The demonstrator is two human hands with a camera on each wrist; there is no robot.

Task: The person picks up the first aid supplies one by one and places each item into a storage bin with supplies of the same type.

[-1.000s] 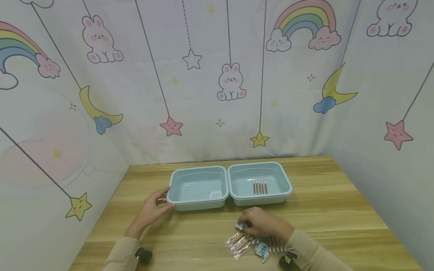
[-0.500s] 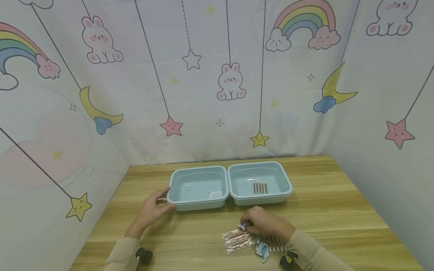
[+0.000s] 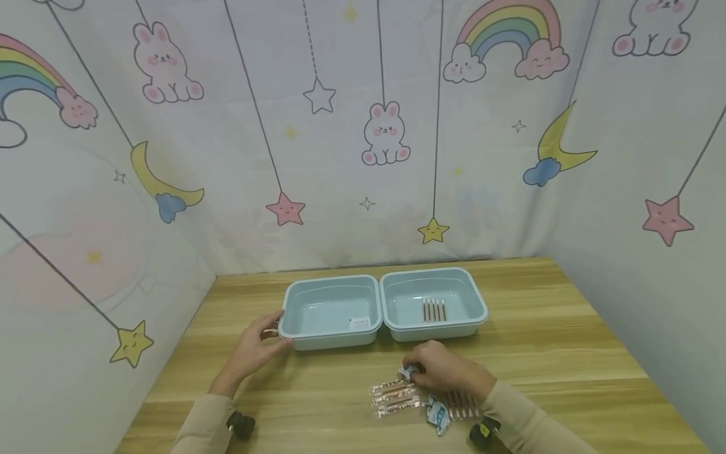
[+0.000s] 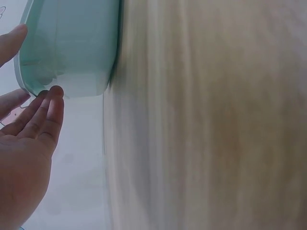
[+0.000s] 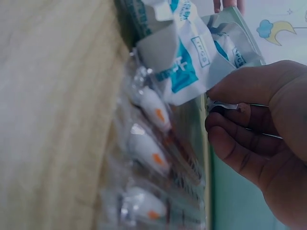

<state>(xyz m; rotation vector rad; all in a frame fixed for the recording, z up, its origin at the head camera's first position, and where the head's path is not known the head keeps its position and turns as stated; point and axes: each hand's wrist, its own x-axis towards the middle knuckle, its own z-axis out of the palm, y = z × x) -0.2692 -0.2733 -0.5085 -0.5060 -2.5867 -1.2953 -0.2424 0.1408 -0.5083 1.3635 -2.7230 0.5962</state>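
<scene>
My left hand [image 3: 255, 348] rests its fingers against the left corner of the left light-blue tub [image 3: 334, 343]; in the left wrist view those fingers [image 4: 53, 112] are nearly straight along its side. My right hand [image 3: 445, 366] pinches a small white-and-blue packet [image 3: 406, 371] in front of the tubs. Below that packet lies a row of clear-wrapped cotton swabs [image 3: 394, 398]. A second white-and-blue packet [image 3: 437, 416] lies beside them. More brown-stemmed swabs [image 3: 462, 405] lie partly hidden under my right wrist; the right wrist view shows white swab tips [image 5: 153, 108] with orange marks.
The right light-blue tub [image 3: 437, 333] stands against the left one and holds a neat row of brown-and-white swabs [image 3: 434, 310]. A small white label [image 3: 359, 324] shows inside the left tub. A printed curtain [image 3: 340, 246] borders the wooden table [image 3: 544, 353] at the back and sides.
The wrapped swabs left of my right hand have turned from a slanting fan to a flatter, more even row. My right hand has shifted slightly right with its packet; my left hand stays put.
</scene>
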